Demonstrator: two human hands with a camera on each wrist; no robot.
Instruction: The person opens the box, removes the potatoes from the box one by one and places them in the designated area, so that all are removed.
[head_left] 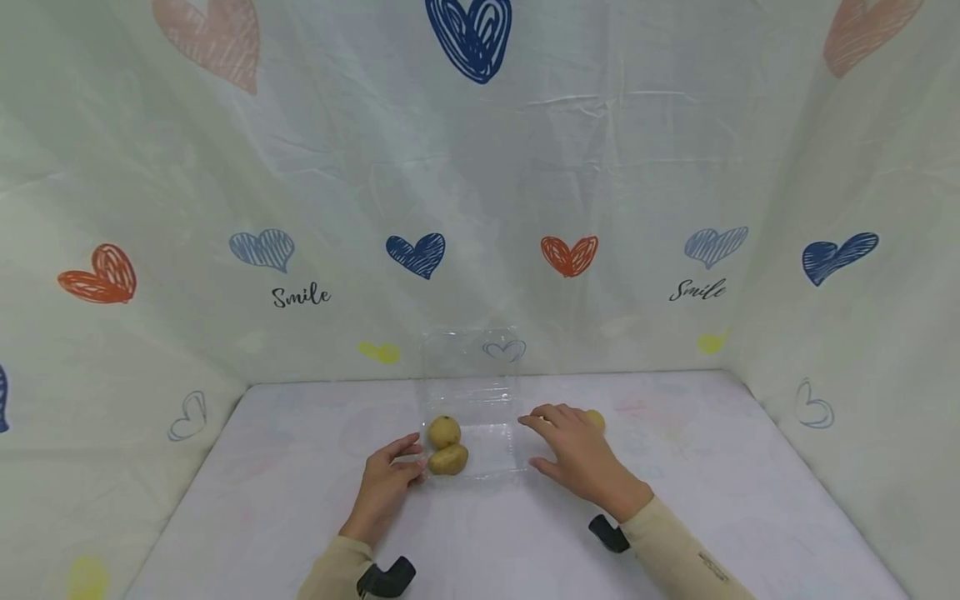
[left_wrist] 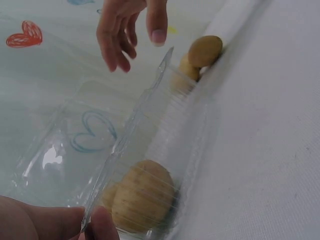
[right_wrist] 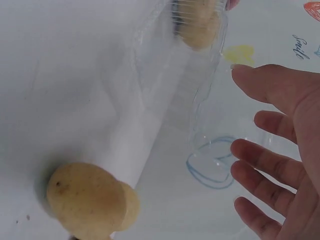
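Observation:
A clear plastic box [head_left: 491,450] lies on the table with its lid [head_left: 468,354] raised at the back. Inside, along the left side, are a rounder potato [head_left: 444,432] and a longer potato [head_left: 448,461] in front of it. My left hand [head_left: 388,487] pinches the box's left rim between thumb and finger. Off the right side, my right hand [head_left: 581,462] hovers with its fingers spread and holds nothing. Partly hidden behind it, another potato [head_left: 597,419] shows. In the right wrist view, loose potatoes [right_wrist: 87,197] overlap on the table outside the box.
A white cloth covers the table [head_left: 300,500]. Behind it and at both sides hang pale curtains [head_left: 487,175] printed with hearts and the word Smile. Each wrist carries a black strap-on piece [head_left: 387,577].

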